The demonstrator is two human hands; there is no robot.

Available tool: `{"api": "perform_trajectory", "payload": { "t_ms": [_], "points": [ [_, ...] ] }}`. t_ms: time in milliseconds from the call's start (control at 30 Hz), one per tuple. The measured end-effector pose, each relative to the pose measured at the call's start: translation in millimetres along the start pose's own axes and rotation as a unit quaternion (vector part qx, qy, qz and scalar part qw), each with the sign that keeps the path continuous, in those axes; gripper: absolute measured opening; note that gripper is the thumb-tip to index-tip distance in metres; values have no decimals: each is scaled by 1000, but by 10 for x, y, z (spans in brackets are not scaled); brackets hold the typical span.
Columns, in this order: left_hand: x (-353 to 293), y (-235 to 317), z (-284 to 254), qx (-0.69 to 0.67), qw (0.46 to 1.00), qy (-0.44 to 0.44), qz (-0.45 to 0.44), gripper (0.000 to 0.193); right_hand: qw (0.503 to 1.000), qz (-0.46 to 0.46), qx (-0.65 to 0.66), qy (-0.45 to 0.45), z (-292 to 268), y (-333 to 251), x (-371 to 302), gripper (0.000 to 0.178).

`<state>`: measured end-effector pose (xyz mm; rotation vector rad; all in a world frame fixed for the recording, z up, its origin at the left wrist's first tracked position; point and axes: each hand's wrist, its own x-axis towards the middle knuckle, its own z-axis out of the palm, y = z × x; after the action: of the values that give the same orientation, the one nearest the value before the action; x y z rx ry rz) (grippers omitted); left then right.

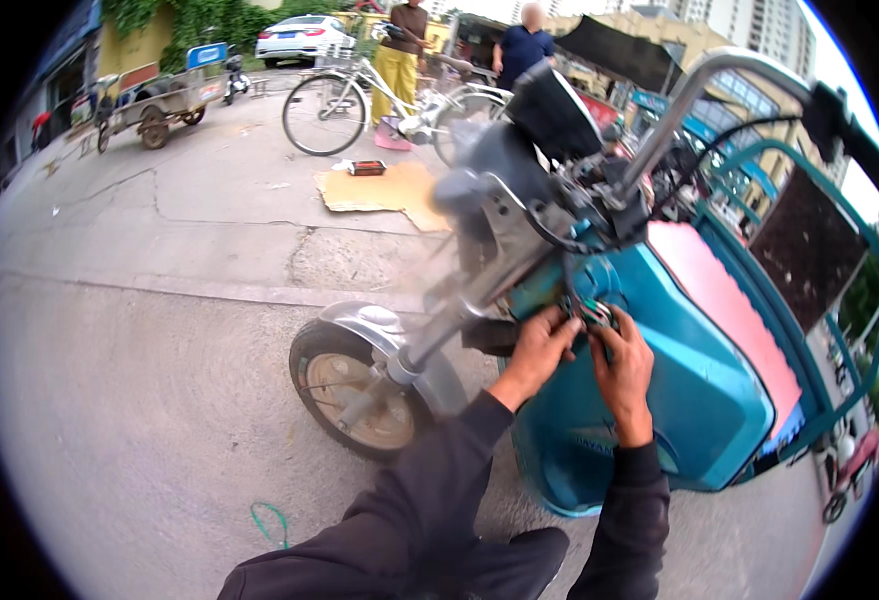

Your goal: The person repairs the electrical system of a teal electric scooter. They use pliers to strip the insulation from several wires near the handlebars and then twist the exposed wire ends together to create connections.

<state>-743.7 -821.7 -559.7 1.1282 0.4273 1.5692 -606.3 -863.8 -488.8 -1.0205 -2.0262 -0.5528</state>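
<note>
A blue electric cargo tricycle [679, 400] stands before me, its front wheel [359, 388] turned toward the left under a silver fork. Green and pale wires [593, 312] come out by the steering column, at the top of the blue front panel. My left hand [539, 352] is closed at the left end of these wires, fingertips pinched against them. My right hand [622, 368] pinches the same bunch from the right, thumb and forefinger close together. The fingers partly hide the wire ends. Above, the handlebar [659, 125] and a dark headlight unit [556, 112] tilt over the column.
A cardboard sheet [389, 196] lies on the pavement with a small dark red box [366, 168] on it. Behind stand a white bicycle [399, 112] and two people. A cargo cart [164, 105] and white car [304, 38] are farther left. Green cord [271, 522] lies near my leg.
</note>
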Motion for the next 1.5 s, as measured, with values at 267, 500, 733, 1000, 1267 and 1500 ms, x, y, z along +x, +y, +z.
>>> {"api": "perform_trajectory", "payload": {
  "t_ms": [267, 500, 733, 1000, 1267, 1500],
  "points": [
    [17, -97, -72, -4, 999, -38, 0, 23, 995, 73, 66, -29, 75, -56, 5, 14],
    [45, -143, -12, -29, 998, -55, -5, 26, 993, 76, 28, -81, 16, -35, 13, 14],
    [61, -211, -51, -98, 993, -60, -29, 22, 986, 81, 14, -143, 31, -155, 169, 20],
    [168, -311, -166, -87, 994, -65, -2, 19, 983, 94, 4, -158, 82, -139, 155, 21],
    [157, -280, -106, -35, 998, 24, 45, 22, 987, 82, -3, -142, 105, -127, 99, 20],
    [189, -311, -41, -92, 994, 55, 2, 21, 989, 60, 11, -137, 112, -88, 54, 20]
  ]
}}
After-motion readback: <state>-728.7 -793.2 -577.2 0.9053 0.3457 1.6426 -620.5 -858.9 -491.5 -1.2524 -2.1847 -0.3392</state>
